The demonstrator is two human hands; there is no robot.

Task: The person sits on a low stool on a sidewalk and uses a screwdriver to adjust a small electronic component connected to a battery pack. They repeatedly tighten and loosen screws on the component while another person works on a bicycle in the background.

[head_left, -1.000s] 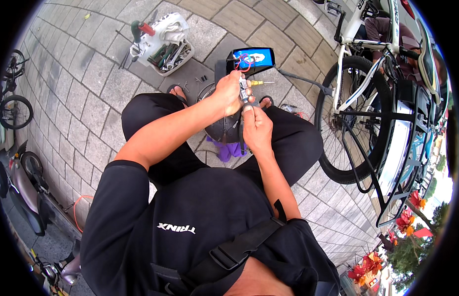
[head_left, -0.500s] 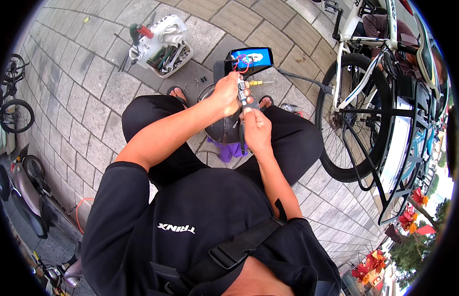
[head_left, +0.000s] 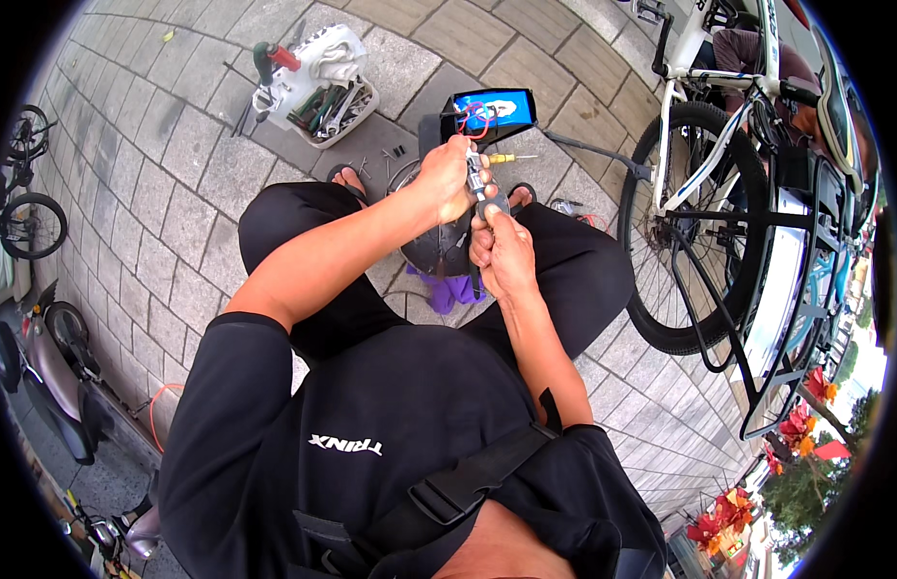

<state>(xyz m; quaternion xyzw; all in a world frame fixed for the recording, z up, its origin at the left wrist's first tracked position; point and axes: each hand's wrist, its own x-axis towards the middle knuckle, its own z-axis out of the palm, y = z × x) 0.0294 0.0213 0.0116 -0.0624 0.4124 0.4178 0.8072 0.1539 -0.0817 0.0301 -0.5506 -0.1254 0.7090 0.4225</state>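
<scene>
My left hand (head_left: 450,179) is closed round a small silver cylindrical metal part (head_left: 475,175). Just below it, my right hand (head_left: 502,249) pinches a grey flat piece (head_left: 490,206) at that part's lower end. Under both hands, between my sandalled feet, lies a dark round object (head_left: 431,251), partly hidden, with purple cloth (head_left: 448,291) beneath it. Just beyond my left hand, an open black case with a blue panel (head_left: 506,112) has red, blue and pink wires at its near side. A yellow-handled screwdriver (head_left: 502,158) lies beside the hands.
A white tub of tools and rags (head_left: 333,106) stands upper left; small loose bits lie beside it. A white bicycle (head_left: 676,198) with a rear rack is close on the right, a person's sleeve (head_left: 752,53) behind it. A scooter (head_left: 53,376) and bicycles line the left.
My right hand has shifted and turned slightly, so more of its curled fingers show beside the grey piece. My left hand stays almost in place on the metal part.
</scene>
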